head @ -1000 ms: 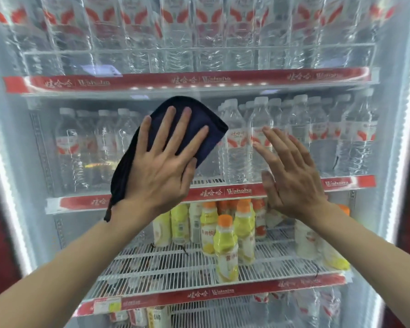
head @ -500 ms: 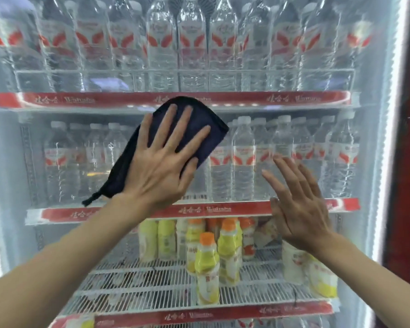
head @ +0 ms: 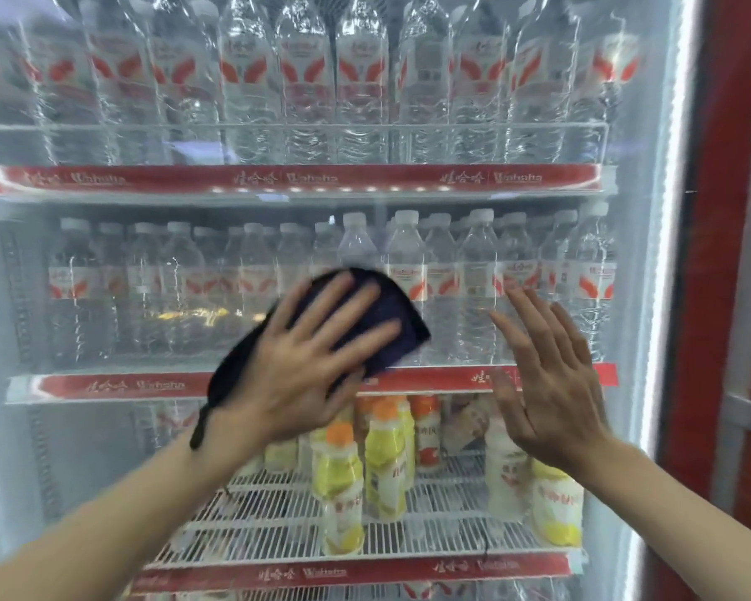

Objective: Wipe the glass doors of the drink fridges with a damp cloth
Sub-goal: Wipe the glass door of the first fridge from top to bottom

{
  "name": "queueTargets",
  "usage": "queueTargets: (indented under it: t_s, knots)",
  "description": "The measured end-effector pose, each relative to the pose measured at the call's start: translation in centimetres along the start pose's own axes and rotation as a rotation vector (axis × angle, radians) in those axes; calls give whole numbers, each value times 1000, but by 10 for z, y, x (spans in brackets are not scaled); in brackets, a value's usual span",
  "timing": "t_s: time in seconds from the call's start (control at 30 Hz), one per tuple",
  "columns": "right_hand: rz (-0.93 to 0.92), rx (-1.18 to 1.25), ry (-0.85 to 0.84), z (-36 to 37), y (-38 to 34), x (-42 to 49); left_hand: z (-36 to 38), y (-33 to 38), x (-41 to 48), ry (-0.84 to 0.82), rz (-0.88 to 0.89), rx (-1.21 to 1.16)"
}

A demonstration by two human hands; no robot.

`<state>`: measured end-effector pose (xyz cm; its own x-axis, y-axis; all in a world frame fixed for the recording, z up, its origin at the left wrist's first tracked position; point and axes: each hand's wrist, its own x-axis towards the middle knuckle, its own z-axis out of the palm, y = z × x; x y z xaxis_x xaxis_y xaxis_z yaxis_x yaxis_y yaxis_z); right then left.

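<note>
A glass fridge door [head: 118, 431] fills the view. My left hand [head: 308, 362] presses a dark navy cloth [head: 391, 318] flat against the glass at the height of the middle shelf, fingers spread and straight. A tail of the cloth [head: 204, 422] hangs below my wrist. My right hand [head: 547, 375] is flat and open, fingers up, just to the right of the cloth; whether its palm touches the glass I cannot tell.
Behind the glass stand several water bottles [head: 304, 80] on the two upper shelves and yellow drink bottles [head: 382, 466] on a wire shelf below. A lit white strip and a red fridge frame [head: 720, 253] run down the right side.
My left hand and the cloth have slid down and to the right across the glass. The view has tilted up, showing more of the top shelf. My right hand stays flat beside it.
</note>
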<state>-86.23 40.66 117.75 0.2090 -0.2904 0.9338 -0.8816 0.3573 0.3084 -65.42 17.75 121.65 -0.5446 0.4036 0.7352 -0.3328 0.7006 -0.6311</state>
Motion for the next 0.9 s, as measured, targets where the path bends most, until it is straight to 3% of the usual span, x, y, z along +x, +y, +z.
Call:
queueTargets:
  t_s: [0.13,0.27,0.43,0.57,0.73,0.9]
  knots:
    - [-54,-52,-44,6,13,-14,-8,-5,47,15,-221,41]
    - [-62,-67,-42,7,13,-15,4,35,27,20,-280,25]
    - [-61,57,-37,2,14,-12,23,107,-25,-81,3,-25]
    - [-55,27,30,-14,36,-16,14,71,0,-79,204,-26]
    - [-48,-42,0,-11,56,-24,-2,37,81,14,-142,19]
    - [-68,-30,13,-11,55,-26,10,75,74,41,-230,4]
